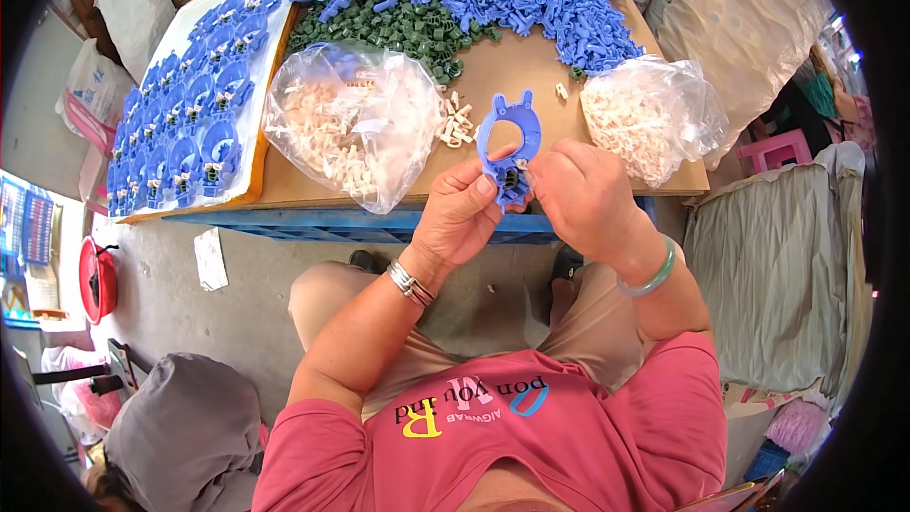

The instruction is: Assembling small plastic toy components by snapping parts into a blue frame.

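Note:
My left hand pinches a blue plastic ring-shaped part by its lower left side, above the table's front edge. Two small prongs stick up from the ring's top, and a dark green piece sits in its lower body with a pale bit near it. My right hand is closed against the part's right side. Its fingertips are bunched there, and whatever they pinch is hidden. Just left of the part, several loose cream-coloured plastic pieces lie on the brown tabletop.
Clear bags of cream pieces stand left and right. Behind them are heaps of dark green pieces and blue parts. A white tray at left carries rows of similar blue parts. A pink stool stands at right.

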Available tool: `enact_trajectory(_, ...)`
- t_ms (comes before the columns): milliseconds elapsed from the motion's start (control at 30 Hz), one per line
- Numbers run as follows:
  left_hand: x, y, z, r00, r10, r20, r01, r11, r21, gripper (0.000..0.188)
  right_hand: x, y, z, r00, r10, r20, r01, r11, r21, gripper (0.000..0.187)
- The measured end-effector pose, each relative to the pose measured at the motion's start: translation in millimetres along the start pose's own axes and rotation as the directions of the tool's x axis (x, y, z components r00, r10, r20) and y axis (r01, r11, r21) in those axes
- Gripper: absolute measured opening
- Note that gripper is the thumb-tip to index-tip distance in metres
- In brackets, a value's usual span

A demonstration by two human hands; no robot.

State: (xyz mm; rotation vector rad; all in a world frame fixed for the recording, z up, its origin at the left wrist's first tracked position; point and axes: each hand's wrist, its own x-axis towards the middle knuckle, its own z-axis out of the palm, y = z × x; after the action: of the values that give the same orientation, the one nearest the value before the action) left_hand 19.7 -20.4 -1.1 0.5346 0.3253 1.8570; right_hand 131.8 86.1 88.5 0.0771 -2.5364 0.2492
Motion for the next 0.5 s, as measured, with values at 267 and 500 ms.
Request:
enact_trajectory(267,-0.7,-0.4,0.2,0.999,0.004,-0.043,-0.003,0.999,0.032,0.042,-3.3,-7.8,6.1,0.997,0.070,0.022,-0.069,0.996,-0.050,0.011)
enact_trajectory(500,-1.4,0.2,0.5,0.999,0.012,-0.044,-0.010,0.999,0.043,0.040,-2.9,-8.1,10.1,0.980,0.197,-0.039,-0.194,0.979,0.064,0.008)
